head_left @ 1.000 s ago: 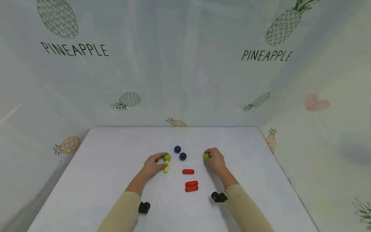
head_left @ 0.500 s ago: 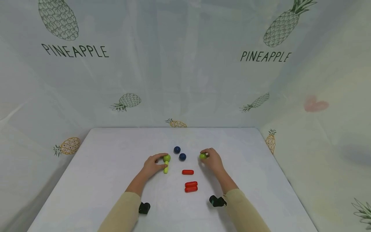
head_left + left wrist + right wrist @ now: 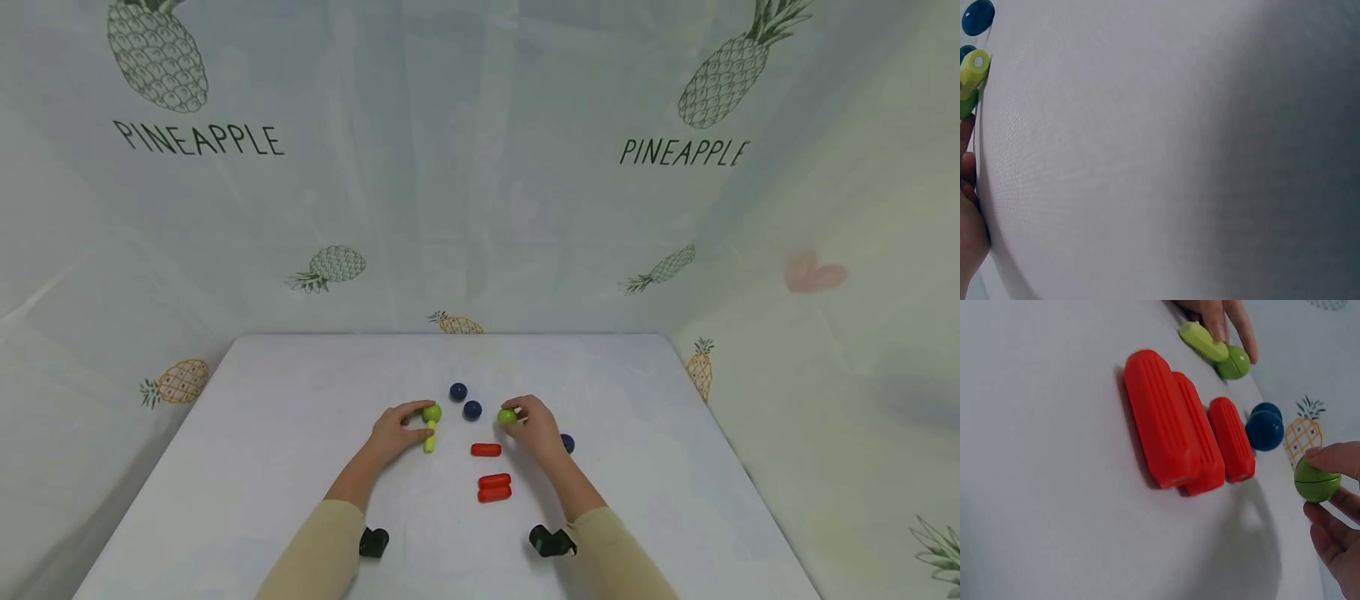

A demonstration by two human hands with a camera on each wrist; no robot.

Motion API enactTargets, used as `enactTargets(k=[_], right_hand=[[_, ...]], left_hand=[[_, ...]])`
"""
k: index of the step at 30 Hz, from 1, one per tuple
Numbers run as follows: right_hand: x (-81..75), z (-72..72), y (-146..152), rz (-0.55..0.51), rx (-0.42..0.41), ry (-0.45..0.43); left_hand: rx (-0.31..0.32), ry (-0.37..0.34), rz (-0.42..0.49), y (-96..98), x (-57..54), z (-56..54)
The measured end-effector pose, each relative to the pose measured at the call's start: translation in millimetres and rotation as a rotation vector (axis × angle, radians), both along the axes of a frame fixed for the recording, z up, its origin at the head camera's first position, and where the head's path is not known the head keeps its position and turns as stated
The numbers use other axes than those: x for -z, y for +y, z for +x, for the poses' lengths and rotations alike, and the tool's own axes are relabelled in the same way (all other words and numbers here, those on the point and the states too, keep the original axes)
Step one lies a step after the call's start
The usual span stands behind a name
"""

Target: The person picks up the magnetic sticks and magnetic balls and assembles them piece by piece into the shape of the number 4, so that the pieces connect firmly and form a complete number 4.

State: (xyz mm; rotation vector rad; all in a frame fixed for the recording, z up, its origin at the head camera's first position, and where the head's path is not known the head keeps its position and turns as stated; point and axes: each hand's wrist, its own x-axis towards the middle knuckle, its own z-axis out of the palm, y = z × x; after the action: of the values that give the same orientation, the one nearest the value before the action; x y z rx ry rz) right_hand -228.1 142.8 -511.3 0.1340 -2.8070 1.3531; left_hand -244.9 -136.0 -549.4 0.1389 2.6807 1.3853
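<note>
On the left side of the group, my left hand [image 3: 393, 429] pinches a green ball [image 3: 432, 413] and a yellow-green magnetic rod [image 3: 430, 442] joined end to end, index finger at the ball and thumb at the rod. The left wrist view shows a round metal disc in the near end of that rod [image 3: 972, 72]. My right hand [image 3: 534, 427] holds a second green ball [image 3: 1317, 480] between thumb and fingertips, above the table. A groove runs round this ball. Two dark blue balls [image 3: 472, 410] lie between the hands.
Three red rods [image 3: 486, 450] lie in the middle of the white table [image 3: 300, 375], two of them side by side nearer the person. Another blue ball [image 3: 567, 444] is partly hidden behind the right forearm. A pineapple-print cloth [image 3: 480, 208] hangs behind and beside the table.
My right hand has carried its green ball leftward toward the blue balls, uncovering the blue ball by the right forearm. The left hand keeps its hold on the ball and rod.
</note>
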Motion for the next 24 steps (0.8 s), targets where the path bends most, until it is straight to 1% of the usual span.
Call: enactTargets(k=[6,9,18,24], right_hand=[[-0.6,8.1,-12,-0.066,-0.001,-0.027],[-1.3,10.7,-17,-0.077,-0.014,-0.027],[-1.2,17.9,-30,-0.125,-0.053,-0.070],[-3.1,23.6,-40,-0.159,-0.074,-0.068]], left_hand=[[0.011,0.009,0.016,-0.1,-2.3,1.7],[0.012,0.006,0.021,-0.1,-3.6,1.0],[0.008,0.002,0.011,0.7,-0.9,-2.2],[0.004,0.003,-0.007,-0.8,0.5,-2.7]])
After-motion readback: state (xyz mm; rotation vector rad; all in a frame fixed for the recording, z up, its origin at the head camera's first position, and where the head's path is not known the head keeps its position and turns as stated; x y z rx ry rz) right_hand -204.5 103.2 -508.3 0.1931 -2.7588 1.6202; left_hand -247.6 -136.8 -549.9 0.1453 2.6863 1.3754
